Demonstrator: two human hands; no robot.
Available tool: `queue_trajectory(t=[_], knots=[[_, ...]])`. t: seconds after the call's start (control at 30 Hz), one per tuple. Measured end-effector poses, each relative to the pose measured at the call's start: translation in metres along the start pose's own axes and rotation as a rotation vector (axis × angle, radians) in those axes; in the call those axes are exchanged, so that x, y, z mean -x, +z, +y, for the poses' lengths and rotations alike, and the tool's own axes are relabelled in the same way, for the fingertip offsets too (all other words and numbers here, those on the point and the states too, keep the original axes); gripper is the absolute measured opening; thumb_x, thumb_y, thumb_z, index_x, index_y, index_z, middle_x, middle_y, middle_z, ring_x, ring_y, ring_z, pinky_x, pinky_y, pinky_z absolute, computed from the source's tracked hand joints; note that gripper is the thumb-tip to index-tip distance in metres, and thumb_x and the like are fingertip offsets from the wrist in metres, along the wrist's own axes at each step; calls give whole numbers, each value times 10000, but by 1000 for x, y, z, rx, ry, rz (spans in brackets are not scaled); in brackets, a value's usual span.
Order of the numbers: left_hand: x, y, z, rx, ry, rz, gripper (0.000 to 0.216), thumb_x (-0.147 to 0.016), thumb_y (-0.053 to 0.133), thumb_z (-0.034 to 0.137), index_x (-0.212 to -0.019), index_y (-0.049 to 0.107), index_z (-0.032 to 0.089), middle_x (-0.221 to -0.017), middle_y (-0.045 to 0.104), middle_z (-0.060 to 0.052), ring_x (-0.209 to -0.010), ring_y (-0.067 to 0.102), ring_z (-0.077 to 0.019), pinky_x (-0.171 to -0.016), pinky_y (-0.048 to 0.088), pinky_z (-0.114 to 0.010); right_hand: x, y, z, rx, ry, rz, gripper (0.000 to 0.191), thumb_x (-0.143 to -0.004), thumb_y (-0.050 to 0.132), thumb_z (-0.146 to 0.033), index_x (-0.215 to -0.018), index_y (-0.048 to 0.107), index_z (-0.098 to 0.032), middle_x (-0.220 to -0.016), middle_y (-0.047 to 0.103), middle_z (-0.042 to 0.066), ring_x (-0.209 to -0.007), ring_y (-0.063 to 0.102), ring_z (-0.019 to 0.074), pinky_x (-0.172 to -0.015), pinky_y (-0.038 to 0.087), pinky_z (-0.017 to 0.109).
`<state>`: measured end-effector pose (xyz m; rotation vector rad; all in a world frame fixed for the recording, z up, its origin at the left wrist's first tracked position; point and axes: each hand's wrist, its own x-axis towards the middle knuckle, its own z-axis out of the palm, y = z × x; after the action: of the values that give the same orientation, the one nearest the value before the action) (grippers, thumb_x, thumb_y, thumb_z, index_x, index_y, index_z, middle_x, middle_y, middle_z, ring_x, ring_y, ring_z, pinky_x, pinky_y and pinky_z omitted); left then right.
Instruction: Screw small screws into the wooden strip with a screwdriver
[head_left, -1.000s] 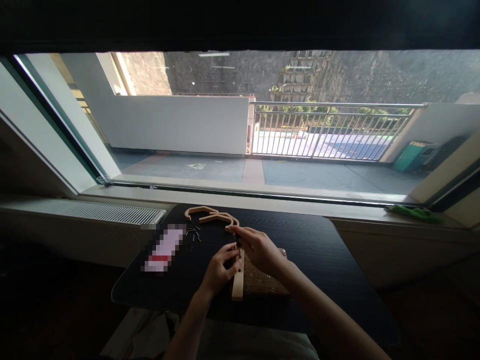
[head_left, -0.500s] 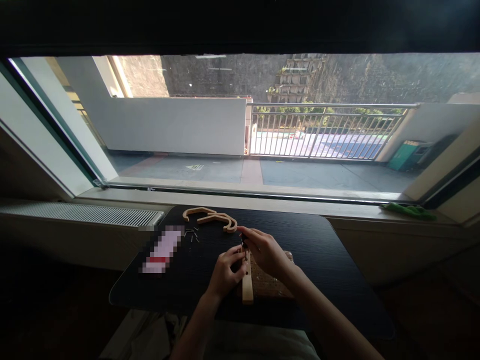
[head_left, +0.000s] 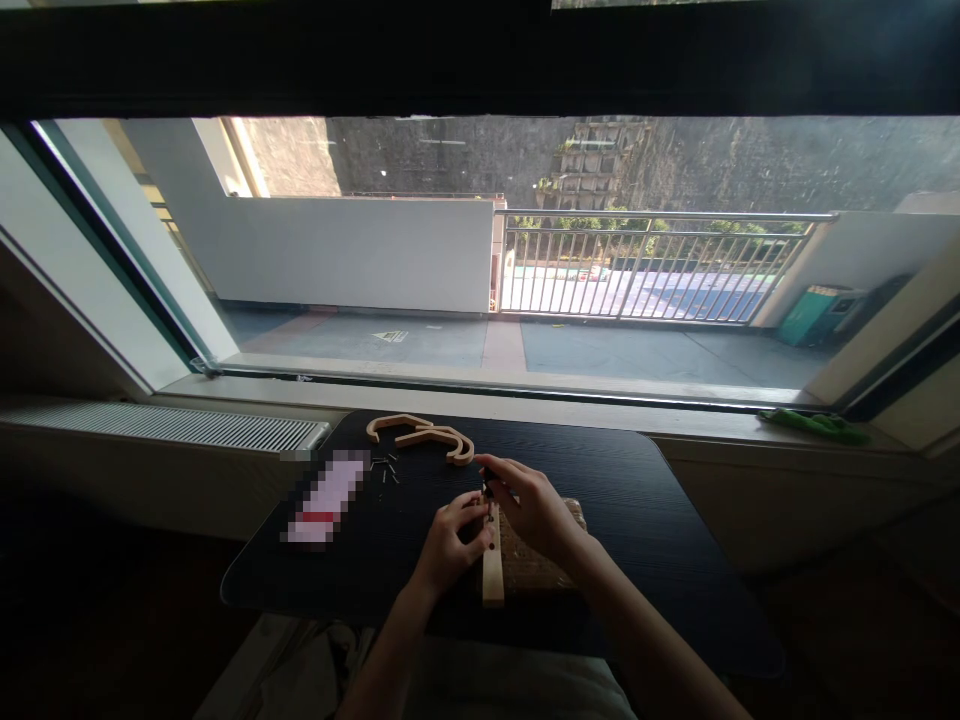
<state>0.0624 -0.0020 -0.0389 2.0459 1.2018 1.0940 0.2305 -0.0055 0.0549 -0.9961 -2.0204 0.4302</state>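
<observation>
A pale wooden strip [head_left: 493, 580] with dark holes lies lengthwise in front of me, along the left edge of a brown block [head_left: 536, 565]. My left hand [head_left: 451, 538] grips the strip from the left, fingers and thumb close to the tool's tip. From the right, my right hand [head_left: 536, 505] is closed round the dark handle of a screwdriver [head_left: 489, 477], held upright over the strip's far part. Its shaft runs down between my left fingertips; they partly hide the tip. Curved wooden hooks [head_left: 435, 437] lie beyond my hands, and several small screws [head_left: 385, 468] are scattered left of them.
A blurred pink-and-white packet [head_left: 330, 495] lies at the left of the black table [head_left: 637, 500]. Behind the table run a windowsill [head_left: 600, 408] and a large window. A radiator [head_left: 225, 428] stands at the left; a green cloth [head_left: 814, 425] rests on the sill at right.
Both hands keep almost the same place and hold. The view has tilted slightly; the screwdriver and wooden strip show hardly any movement.
</observation>
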Motion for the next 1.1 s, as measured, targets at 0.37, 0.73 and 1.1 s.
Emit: queue_trajectory(t=[0.37,0.73,1.1], knots=[[0,0,-1,-10,1,-7,221,-788,656,242,-988,750,253,-1192,690,-68,-1118,637,-265,-991,493,-408,1,-1,1,1,13,6,393,-917,489,-123,-1275,598,-243,-1112,715,77,-974,688,185,-836,542,301],[1,2,-2,4,18,-4,237,-795,652,251,-1012,746,239,-1203,681,-82,-1124,637,-269,-986,499,-407,1,-10,2,27,2,-30,406,-910,501,-128,-1288,602,-237,-1126,716,78,-992,689,192,-846,540,300],[2,4,-8,-12,-1,-6,271,-793,642,277,-1037,746,224,-1214,675,-106,-1126,635,-275,-986,501,-421,0,-10,5,62,-23,-13,378,-911,513,-143,-1266,614,-225,-1091,724,76,-950,699,191,-799,543,271]])
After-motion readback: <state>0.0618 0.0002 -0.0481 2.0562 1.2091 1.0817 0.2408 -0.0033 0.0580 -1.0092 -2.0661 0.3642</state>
